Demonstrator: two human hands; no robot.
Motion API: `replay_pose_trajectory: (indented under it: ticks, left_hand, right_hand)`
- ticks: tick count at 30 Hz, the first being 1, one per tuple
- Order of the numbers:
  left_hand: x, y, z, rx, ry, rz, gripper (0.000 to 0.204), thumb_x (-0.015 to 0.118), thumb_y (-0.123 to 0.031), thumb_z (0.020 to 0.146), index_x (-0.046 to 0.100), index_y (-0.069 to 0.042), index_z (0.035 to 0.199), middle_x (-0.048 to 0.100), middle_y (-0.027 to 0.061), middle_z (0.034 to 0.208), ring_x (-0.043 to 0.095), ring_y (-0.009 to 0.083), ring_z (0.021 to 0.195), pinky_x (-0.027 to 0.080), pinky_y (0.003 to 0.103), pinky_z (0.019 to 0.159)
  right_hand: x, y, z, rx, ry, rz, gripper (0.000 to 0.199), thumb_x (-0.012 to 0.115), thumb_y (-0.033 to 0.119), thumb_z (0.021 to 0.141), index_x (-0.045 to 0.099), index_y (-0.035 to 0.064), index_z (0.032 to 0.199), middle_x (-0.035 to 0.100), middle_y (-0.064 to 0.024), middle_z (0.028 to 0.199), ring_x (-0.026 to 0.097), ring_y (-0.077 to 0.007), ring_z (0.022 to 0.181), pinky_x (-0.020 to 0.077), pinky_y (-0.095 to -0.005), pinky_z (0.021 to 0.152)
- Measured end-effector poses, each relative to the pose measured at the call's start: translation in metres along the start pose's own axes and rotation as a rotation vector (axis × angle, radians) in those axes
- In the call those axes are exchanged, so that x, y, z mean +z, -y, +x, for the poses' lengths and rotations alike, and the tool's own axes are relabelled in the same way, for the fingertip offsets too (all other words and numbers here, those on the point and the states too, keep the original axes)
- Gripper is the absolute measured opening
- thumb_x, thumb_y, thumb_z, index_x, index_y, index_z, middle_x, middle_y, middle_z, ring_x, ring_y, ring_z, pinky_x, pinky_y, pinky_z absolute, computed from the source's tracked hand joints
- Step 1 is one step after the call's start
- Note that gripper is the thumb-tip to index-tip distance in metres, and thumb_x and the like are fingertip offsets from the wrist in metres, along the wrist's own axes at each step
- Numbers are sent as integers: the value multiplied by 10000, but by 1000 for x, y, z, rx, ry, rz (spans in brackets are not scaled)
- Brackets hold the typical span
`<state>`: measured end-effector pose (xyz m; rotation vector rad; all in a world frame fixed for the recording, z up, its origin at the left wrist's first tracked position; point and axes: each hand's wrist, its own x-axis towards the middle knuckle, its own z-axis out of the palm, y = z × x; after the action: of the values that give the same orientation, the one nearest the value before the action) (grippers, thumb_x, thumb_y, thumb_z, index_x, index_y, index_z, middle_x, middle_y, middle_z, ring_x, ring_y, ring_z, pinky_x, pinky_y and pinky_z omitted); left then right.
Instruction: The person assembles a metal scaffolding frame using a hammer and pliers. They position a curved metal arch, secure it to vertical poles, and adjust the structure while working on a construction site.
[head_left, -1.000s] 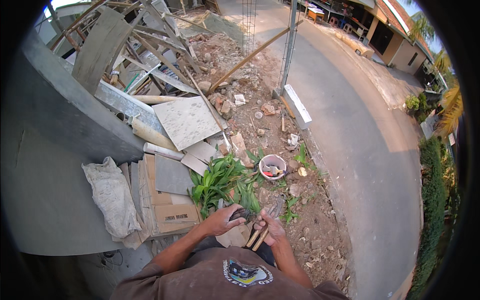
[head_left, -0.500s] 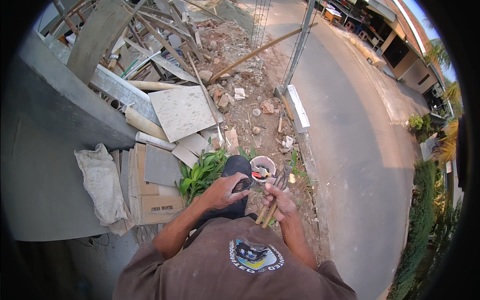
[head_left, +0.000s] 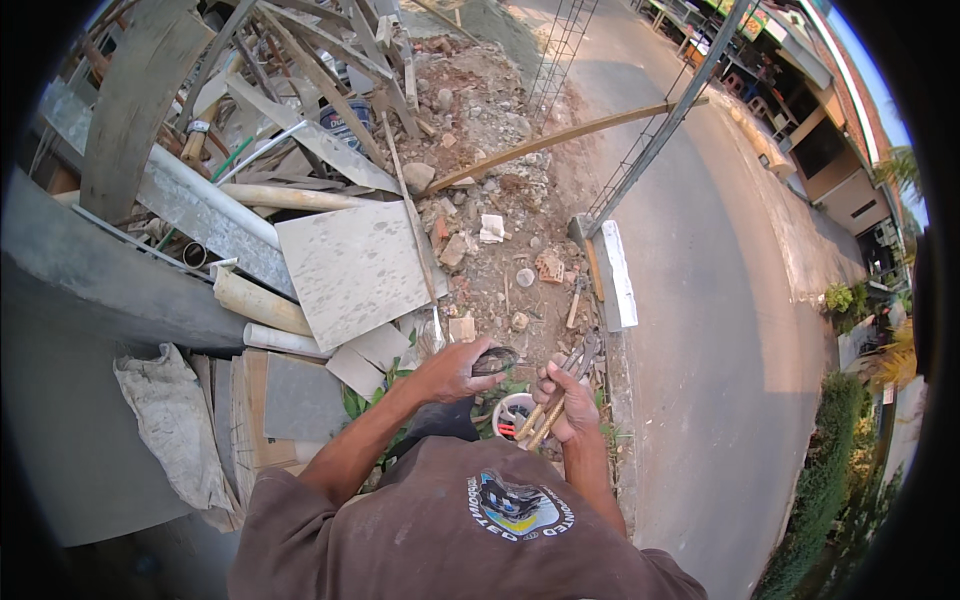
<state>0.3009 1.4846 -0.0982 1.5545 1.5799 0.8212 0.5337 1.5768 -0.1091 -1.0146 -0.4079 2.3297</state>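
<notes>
My left hand (head_left: 452, 374), in front of my body, has its fingers curled round a small coil of thin dark wire (head_left: 497, 360). To its right, my right hand (head_left: 574, 410) is closed on a pair of metal pincers (head_left: 584, 352). The pincers' jaws point away from me, and their two yellowish-brown handles slant back toward my shirt. Just below and between the hands stands a white bucket (head_left: 512, 404) with red-handled tools inside, partly hidden by the handles and my shirt. The pincers and the wire are apart.
Ahead lie rubble, a hammer (head_left: 573, 304) and a grey slab (head_left: 360, 262). Planks and pipes (head_left: 300, 197) heap up at the left. A slanting timber (head_left: 560, 140) meets a steel post frame (head_left: 668, 125) on a white-topped block (head_left: 619, 275). The road (head_left: 720, 350) runs along the right.
The view has shifted farther ahead, so the bucket and plants sit closer to my body. Both hands have risen slightly, and the wire coil shows more clearly. Each hand keeps its hold.
</notes>
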Motion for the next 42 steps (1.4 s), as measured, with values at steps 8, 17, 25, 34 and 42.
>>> replay_pose_trajectory:
  ticks: [8,17,25,34,42]
  left_hand:
    - [-115,59,91,-77,-48,5,247,570,-182,1013,558,-17,1196,627,252,886,614,458,848,462,505,743]
    - [-190,98,122,-258,-260,-27,184,503,-215,1060,545,-37,1079,609,248,819,588,452,766,436,501,698]
    - [-188,247,44,-808,-778,107,300,550,-312,1040,549,-11,1044,665,292,872,645,485,842,467,540,731]
    - [-97,280,98,-1205,-833,48,532,594,-503,995,587,18,1098,686,308,935,660,491,929,505,543,828]
    - [-21,295,95,-1440,-630,300,631,764,-313,875,528,-26,1386,605,282,1260,585,431,1201,482,481,1014]
  right_hand:
    - [104,62,146,121,87,109,93,638,43,954,603,100,1018,629,-61,853,552,-115,661,471,-298,586]
    - [180,174,256,228,299,216,27,551,53,948,548,78,940,525,-54,811,484,-124,643,456,-318,596]
    - [205,405,429,-153,607,11,41,500,-3,961,513,34,973,455,-70,826,444,-154,664,428,-327,608]
    - [227,452,600,-240,375,-461,38,544,71,1025,516,79,1050,544,-54,885,518,-123,716,467,-271,602]
    - [281,395,637,-423,229,-880,333,560,116,1055,514,-9,1360,581,-44,901,549,-108,708,476,-256,575]
